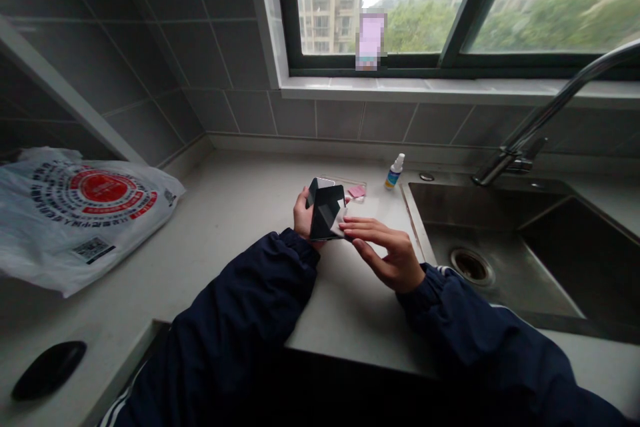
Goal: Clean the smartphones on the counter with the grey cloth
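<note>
A black smartphone (326,208) rests in my left hand (303,215), its dark screen facing up and my fingers wrapped round its left side. My right hand (387,248) presses a small white wipe (339,220) against the phone's right edge with its fingertips. Beyond the phone, a pink piece (357,191) lies on the counter beside a flat clear case or sheet whose kind I cannot make out. A small spray bottle (395,171) with a white cap and blue-yellow label stands upright farther back, near the sink.
To the right is a steel sink (417,203) with a chrome faucet (530,123) arching over it. A white plastic bag (55,247) with red print sits at the left on the pale counter (240,193). A black oval object (49,370) lies near the lower left corner.
</note>
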Available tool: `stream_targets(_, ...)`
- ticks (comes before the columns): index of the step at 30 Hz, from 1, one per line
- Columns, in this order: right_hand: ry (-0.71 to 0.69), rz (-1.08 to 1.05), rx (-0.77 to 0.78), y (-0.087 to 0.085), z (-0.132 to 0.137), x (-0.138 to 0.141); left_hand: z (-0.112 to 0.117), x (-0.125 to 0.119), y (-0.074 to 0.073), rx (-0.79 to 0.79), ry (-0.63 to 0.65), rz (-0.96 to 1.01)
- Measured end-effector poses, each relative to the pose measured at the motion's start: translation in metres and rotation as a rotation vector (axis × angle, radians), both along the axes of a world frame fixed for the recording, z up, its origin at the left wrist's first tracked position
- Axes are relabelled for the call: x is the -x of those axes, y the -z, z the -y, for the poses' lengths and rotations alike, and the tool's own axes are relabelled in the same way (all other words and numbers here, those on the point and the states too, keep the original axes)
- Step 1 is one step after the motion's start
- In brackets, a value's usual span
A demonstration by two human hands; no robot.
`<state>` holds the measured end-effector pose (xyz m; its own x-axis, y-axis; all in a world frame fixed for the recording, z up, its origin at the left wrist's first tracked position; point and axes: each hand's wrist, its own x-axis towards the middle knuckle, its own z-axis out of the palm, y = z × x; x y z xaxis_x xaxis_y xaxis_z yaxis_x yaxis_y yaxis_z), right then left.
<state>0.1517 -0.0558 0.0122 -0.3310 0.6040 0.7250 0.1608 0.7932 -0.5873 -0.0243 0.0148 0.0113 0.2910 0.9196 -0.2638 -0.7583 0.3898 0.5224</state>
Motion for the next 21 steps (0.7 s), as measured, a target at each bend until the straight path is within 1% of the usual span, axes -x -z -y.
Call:
stream_targets(4, 0.036, -0.007, 0.083, 0.001, 0.000, -0.001, -0.001, 0.002, 0.002, 0.007, -0.018, 0.019)
stream_targets(6, 0.042, 0.004, 0.085, 0.003, -0.002, -0.001, -0.001, 0.003, 0.003, 0.022, -0.014, 0.010)
stream_targets(11, 0.015, 0.077, -0.039, 0.005, -0.005, 0.002, 0.001, 0.002, 0.003, 0.050, -0.021, 0.019)
stream_targets(17, 0.054, 0.155, -0.126, 0.011, -0.007, 0.005, 0.006, -0.003, -0.001, 0.068, -0.017, 0.054)
stream_targets(21, 0.063, 0.186, -0.177, 0.013, -0.006, 0.006, 0.011, -0.007, -0.002, 0.090, 0.033, 0.016)
